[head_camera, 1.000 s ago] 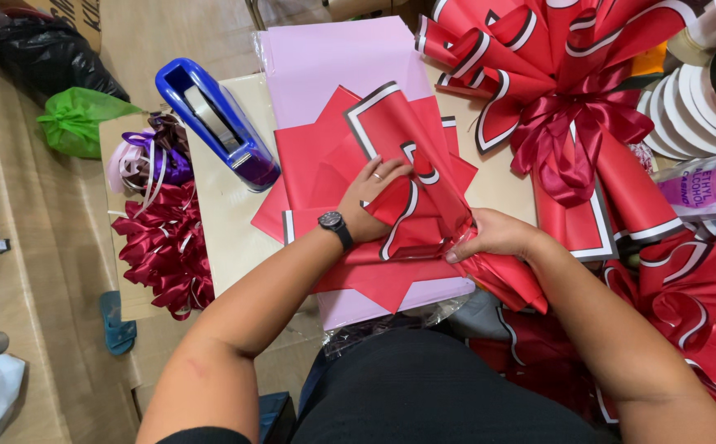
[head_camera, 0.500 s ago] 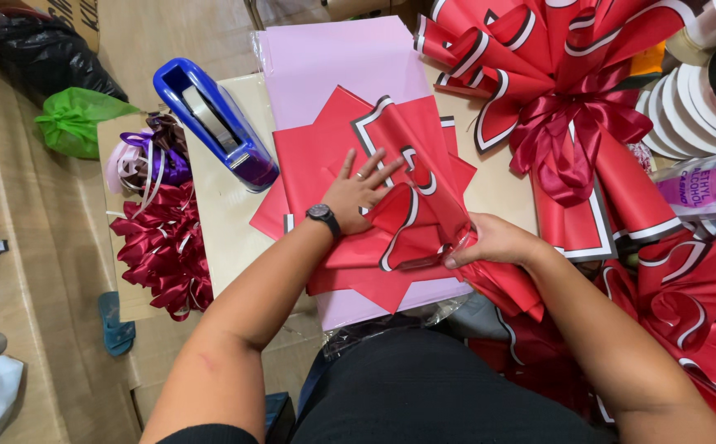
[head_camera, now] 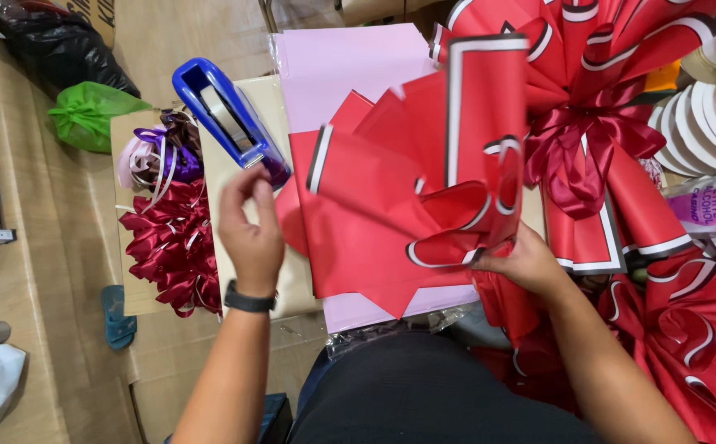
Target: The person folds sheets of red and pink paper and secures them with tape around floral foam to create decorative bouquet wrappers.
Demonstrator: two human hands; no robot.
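Note:
My right hand [head_camera: 521, 263] pinches the gathered base of a folded red wrapping sheet [head_camera: 465, 140] with white and black edging and holds it raised and fanned out. More flat red sheets [head_camera: 350, 238] lie under it on a pale pink sheet [head_camera: 350, 62]. My left hand [head_camera: 249, 226], with a black watch on the wrist, hovers at the end of a blue tape dispenser [head_camera: 225, 119], fingers curled close together near the cutter; whether they grip tape I cannot tell.
A finished red wrap with a dark red ribbon bow [head_camera: 588, 152] lies at the upper right beside stacked ribbon spools [head_camera: 707, 123]. Dark red ribbon bows [head_camera: 169, 251] fill a cardboard tray at the left. A green bag [head_camera: 87, 115] and black bag [head_camera: 58, 45] sit beyond.
My left hand left the red sheets and moved left to the tape dispenser. My right hand lifted the gathered red sheet upright off the pile.

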